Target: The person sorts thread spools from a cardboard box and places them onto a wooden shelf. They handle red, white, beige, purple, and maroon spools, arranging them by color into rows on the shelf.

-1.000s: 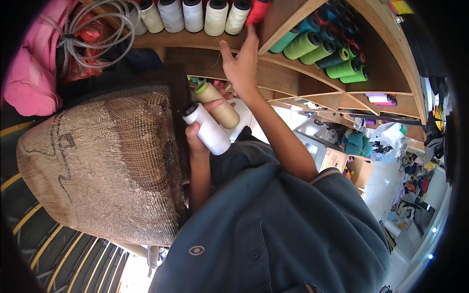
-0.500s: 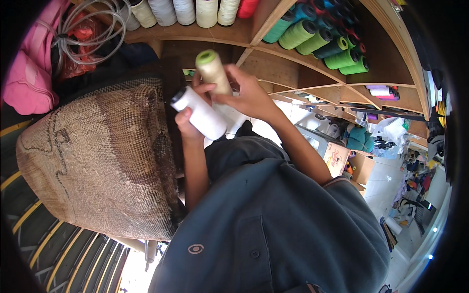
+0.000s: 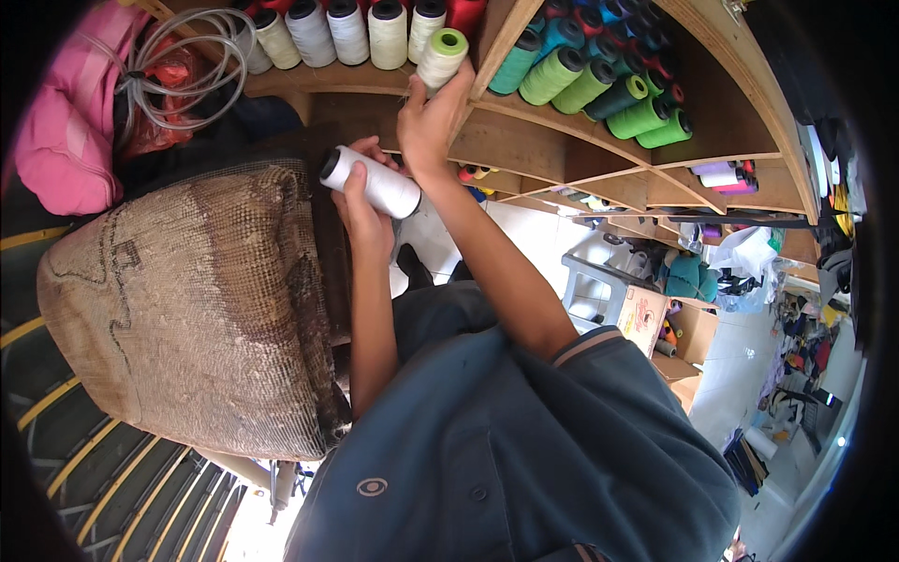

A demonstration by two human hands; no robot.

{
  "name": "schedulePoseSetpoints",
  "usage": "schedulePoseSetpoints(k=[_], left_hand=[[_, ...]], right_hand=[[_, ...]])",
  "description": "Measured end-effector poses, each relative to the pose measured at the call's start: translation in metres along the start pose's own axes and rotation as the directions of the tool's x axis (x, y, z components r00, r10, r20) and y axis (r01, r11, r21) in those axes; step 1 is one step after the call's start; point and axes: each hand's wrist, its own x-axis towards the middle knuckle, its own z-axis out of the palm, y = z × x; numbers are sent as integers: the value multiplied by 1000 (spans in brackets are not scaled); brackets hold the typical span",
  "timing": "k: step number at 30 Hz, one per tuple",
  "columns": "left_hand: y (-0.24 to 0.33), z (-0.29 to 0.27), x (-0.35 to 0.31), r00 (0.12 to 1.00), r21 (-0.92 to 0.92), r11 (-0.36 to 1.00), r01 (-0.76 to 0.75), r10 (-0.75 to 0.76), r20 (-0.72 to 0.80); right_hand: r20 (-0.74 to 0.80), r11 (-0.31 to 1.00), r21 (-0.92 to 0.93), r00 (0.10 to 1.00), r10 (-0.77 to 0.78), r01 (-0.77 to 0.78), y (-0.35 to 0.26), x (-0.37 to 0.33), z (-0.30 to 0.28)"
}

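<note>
A cream thread spool with a light green end [image 3: 438,67] is gripped in my right hand [image 3: 434,120], raised to the wooden shelf's edge in front of the row of pale spools. Lower and to the left, my left hand [image 3: 363,206] holds a white thread spool [image 3: 382,185] with black ends; its thumb lies along the side and its fingers curl behind. On the upper shelf [image 3: 375,82] stand several white and cream thread spools [image 3: 348,34], with red ones at the row's end.
Green and teal spools [image 3: 552,80] fill the compartment to the right of a wooden divider [image 3: 501,42]. A brown woven cloth [image 3: 206,300] covers a bulky shape at my left. Coiled clear tubing [image 3: 183,80] and a pink bag [image 3: 70,140] lie beyond it. A cardboard box [image 3: 644,314] stands at right.
My right hand has carried the cream spool up and away, from beside the white spool to the shelf. The left hand keeps the white spool, now tilted a little flatter.
</note>
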Motion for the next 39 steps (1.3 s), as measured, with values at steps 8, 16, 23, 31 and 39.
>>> schedulePoseSetpoints(k=[8, 16, 23, 31, 39], left_hand=[[-2, 3, 11, 985, 242, 966, -91, 123, -120], [12, 12, 50, 885, 653, 705, -278, 452, -111], [21, 29, 87, 866, 859, 414, -301, 496, 64], [21, 52, 86, 853, 788, 446, -424, 490, 181], [14, 66, 92, 863, 817, 382, -432, 439, 250]], right_hand=[[-81, 994, -111, 997, -19, 10, 5, 13, 16], [-30, 989, -148, 999, 20, -24, 2, 14, 21], [64, 988, -133, 996, -65, 73, -17, 4, -3], [343, 928, -160, 901, -267, 336, 4, -4, -32], [332, 940, -288, 940, -80, 182, 5, 7, -37]])
